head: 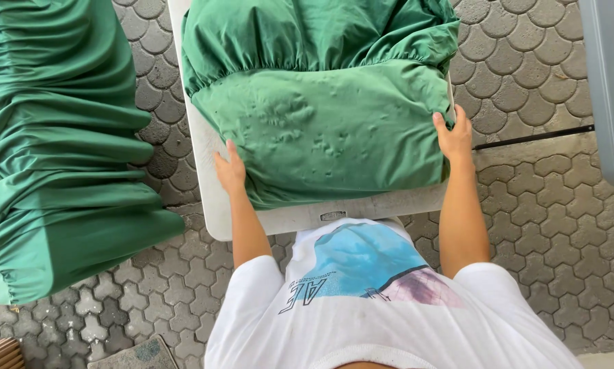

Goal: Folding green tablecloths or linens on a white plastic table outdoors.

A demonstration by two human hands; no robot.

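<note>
Left hand (230,171): resting flat against the left edge of the green cover (327,130), fingers together, lying along the cloth.
Right hand (454,137): gripping the right edge of the green cover, fingers curled and clamped on the fabric.
Green cover: lying stretched over the near end of the white worktop (362,208), gathered elastic hem bunching across its upper part.
White worktop: showing bare along the near edge and left side.
Second cover (54,150): draping in folds at far left, well apart.
Ground: grey paving stones (546,219).
</note>
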